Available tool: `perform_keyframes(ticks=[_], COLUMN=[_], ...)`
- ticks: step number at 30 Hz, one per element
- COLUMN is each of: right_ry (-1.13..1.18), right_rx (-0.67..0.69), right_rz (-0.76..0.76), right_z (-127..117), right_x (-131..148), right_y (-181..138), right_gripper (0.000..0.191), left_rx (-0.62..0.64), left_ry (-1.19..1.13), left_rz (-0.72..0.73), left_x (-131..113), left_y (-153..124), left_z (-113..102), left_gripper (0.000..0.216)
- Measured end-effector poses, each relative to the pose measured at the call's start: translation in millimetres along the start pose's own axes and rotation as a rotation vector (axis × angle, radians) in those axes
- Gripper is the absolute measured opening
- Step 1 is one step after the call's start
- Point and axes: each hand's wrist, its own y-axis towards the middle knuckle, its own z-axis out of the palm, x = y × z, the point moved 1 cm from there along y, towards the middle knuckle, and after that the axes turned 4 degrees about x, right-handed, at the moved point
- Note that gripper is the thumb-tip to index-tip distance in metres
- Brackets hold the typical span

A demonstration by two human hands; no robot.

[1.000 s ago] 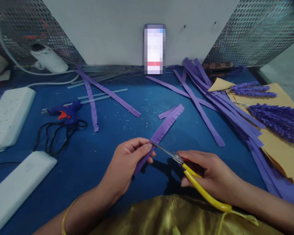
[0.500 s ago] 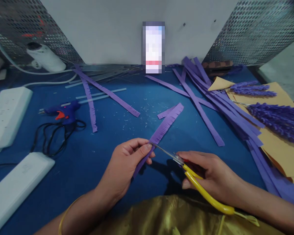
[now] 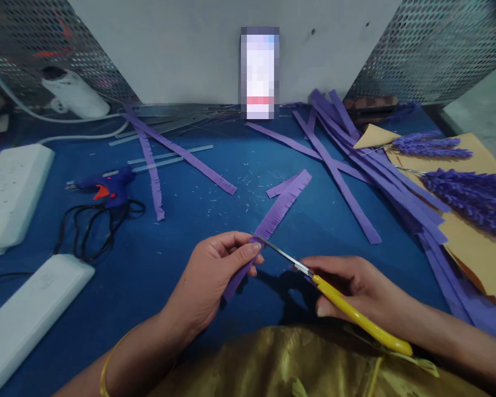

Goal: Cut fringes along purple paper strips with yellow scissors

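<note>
Between the thumb and fingers of my left hand (image 3: 223,270) is a purple paper strip (image 3: 278,210), its far part cut into a fine fringe and folded back at the tip. My right hand (image 3: 355,289) is closed around the yellow handles of a pair of scissors (image 3: 347,309). The scissors' blades lie across the strip right beside my left thumb, and they look nearly closed. Some of the handle is hidden behind my right fingers.
A blue glue gun (image 3: 111,184) with a black cord lies left, near white power strips (image 3: 20,325). Loose purple strips (image 3: 339,182) and purple flower sprigs (image 3: 471,193) on tan paper (image 3: 475,264) lie right. A phone (image 3: 260,74) leans against the back panel.
The scissors' handles have come together and the blades have closed at the strip's edge. My left hand keeps its hold on the strip; the view has tilted slightly.
</note>
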Motion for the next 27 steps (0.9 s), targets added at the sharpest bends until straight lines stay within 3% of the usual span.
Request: perform_keyframes(ticks=[11,27], right_ry=[-0.445,-0.535], right_rx=[-0.139,-0.163], right_rz=[-0.144,-0.260], right_z=[0.6,0.6], right_x=[-4.9,-2.8], right_y=[-5.4,-4.7], right_gripper=[0.039,0.048], left_rx=[-0.038,-0.028], left_ry=[0.024,0.061], left_rz=[0.037,0.028], left_x=[-0.3,1.2], left_y=[-0.1,-0.3], left_z=[0.8,-2.1], left_gripper=[0.014,0.011])
